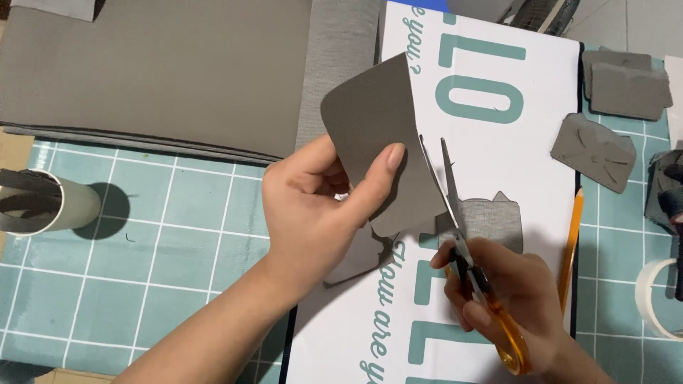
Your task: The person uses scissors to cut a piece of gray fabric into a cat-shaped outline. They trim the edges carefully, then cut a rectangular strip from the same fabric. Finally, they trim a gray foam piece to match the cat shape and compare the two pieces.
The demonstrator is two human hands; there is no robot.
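Note:
My left hand (316,203) pinches a grey sheet piece (380,121) with rounded corners, holding it up above a white printed banner (541,92). My right hand (509,295) grips orange-handled scissors (462,242). Their blades are parted and point upward along the right edge of the grey piece. A small grey offcut (491,217) lies on the banner just right of the blades.
Large grey sheets (156,71) are stacked at the top left on a teal grid cutting mat (142,256). A cardboard tube (43,203) sits at left. An orange pencil (571,242), cut grey shapes (594,149), a stack of grey pieces (626,82) and a tape roll (658,299) lie at right.

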